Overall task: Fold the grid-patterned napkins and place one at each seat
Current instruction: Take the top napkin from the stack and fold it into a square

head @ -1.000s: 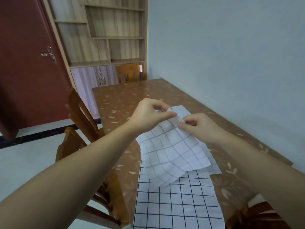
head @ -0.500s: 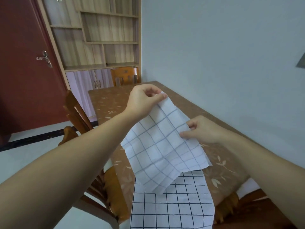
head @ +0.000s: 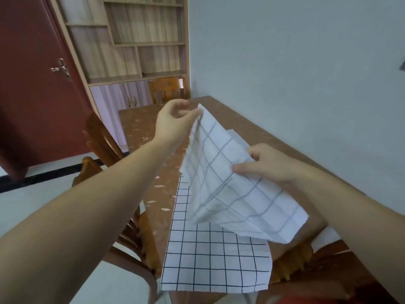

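Head | left hand (head: 173, 125) pinches napkin (head: 228, 194) corner | right hand (head: 270, 165) pinches its edge

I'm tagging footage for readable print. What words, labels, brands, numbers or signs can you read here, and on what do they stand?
No readable text anywhere in this view.
The held napkin, pinched by the left hand and the right hand, and the flat napkin on the table bear only grid lines.
The table shows leaf motifs, no letters.
The dark object at the wall's right edge is cut off: cannot tell.
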